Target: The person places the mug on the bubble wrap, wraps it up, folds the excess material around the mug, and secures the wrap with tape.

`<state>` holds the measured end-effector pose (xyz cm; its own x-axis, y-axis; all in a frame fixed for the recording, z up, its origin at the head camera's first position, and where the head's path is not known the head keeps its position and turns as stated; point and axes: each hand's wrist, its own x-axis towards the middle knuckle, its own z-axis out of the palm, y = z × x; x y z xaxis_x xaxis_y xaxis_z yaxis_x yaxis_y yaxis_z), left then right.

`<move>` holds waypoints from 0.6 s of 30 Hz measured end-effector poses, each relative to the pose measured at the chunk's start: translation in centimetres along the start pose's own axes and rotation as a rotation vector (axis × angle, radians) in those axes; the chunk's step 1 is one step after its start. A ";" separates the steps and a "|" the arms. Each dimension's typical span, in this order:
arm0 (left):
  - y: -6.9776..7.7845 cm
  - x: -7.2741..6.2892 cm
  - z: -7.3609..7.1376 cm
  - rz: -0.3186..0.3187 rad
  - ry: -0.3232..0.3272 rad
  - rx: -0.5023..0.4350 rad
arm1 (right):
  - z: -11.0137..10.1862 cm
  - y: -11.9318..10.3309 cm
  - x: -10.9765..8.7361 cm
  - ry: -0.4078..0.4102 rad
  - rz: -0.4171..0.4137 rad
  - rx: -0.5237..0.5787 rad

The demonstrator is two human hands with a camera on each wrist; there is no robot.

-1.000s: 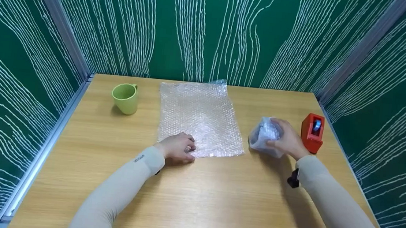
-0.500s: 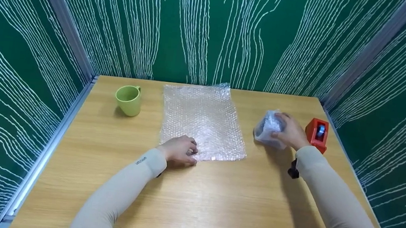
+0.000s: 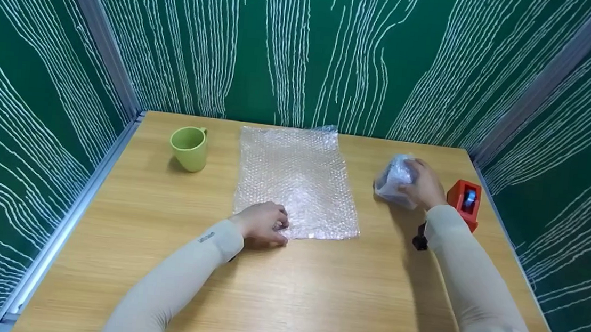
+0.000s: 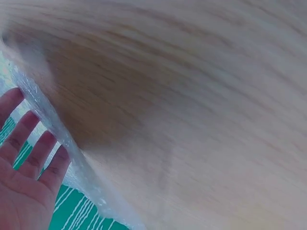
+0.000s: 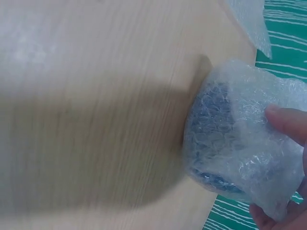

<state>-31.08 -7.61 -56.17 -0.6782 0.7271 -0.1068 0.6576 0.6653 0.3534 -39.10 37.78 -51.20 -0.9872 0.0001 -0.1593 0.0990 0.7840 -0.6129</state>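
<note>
My right hand [image 3: 424,187] grips a bubble-wrapped bundle [image 3: 394,181] at the right of the table. In the right wrist view, thumb and fingertips hold the loose wrap at the top of the bundle [image 5: 230,139], and something dark blue shows through its layers. A flat sheet of bubble wrap [image 3: 294,176] lies mid-table. My left hand [image 3: 262,223] rests at its near left corner. In the left wrist view its fingers [image 4: 36,148] are spread and fairly straight, with tips right at the edge of the sheet [image 4: 53,112].
A green mug [image 3: 190,151] stands at the back left of the wooden table [image 3: 289,299]. To the right of the bundle is a red tape dispenser [image 3: 464,202], close beside my right wrist. Green walls [image 3: 263,45] with white wavy lines enclose the back and sides.
My right hand has carried the bundle a little farther back on the table. The left hand keeps its place at the sheet's corner. The head view has shifted slightly.
</note>
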 end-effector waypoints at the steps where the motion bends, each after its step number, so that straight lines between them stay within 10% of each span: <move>1: -0.1 0.0 0.0 0.008 0.002 0.005 | 0.0 0.0 0.2 -0.001 0.000 0.001; 18: -0.3 0.0 -0.1 -0.011 -0.028 0.036 | -0.4 -0.3 3.0 0.057 -0.011 -0.125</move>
<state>-31.31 -7.76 -56.19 -0.6760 0.7241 -0.1368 0.6620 0.6783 0.3188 -42.09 37.78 -51.18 -0.9941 0.0236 -0.1062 0.0750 0.8555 -0.5123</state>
